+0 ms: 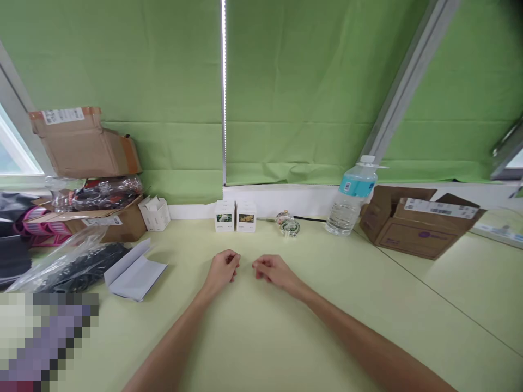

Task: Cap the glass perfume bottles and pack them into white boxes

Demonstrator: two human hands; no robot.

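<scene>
My left hand [223, 268] rests near the middle of the pale green table [253, 332], its fingers curled in and nothing seen in them. A short gap away, my right hand [275, 269] is in much the same pose, fingers bent towards the left hand, also with nothing visible in it. Beyond the hands stand two sets of small white boxes, the left box [224, 216] with a white picture and the right box [246, 217] with a yellow one. Just right of them lies a small coiled bundle [288, 225] of pale, clear-looking material; its kind is unclear.
At the right stand a large water bottle [350, 198] and an open cardboard box [420, 226]. On the left are an open notebook [137, 275], a clear plastic bag [77, 267] with dark contents, a white carton [155, 213] and stacked cardboard boxes [85, 144]. Green blinds [310, 92] hang behind.
</scene>
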